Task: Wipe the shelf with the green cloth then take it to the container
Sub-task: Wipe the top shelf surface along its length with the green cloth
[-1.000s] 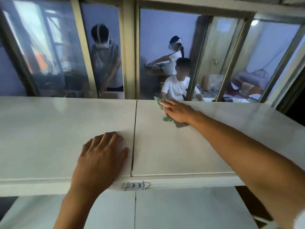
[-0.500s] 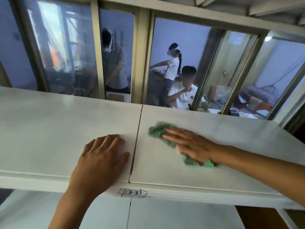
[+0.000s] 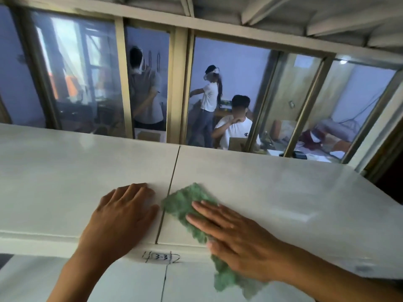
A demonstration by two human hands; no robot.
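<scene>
The green cloth lies on the white shelf top, just right of the seam between its two panels. Its lower end hangs over the front edge. My right hand presses flat on the cloth with fingers spread, near the shelf's front edge. My left hand rests flat on the left panel, fingers apart, holding nothing, its fingertips close to the cloth's left edge. No container is in view.
A label marked "3-3" sits on the shelf's front lip at the seam. Behind the shelf runs a glazed window frame; several people are in the room beyond the glass. A lower white surface shows beneath the shelf.
My right hand has dragged the cloth from the shelf's back edge toward me and left, to the front edge beside the seam. My left hand stays put. The view has tilted upward.
</scene>
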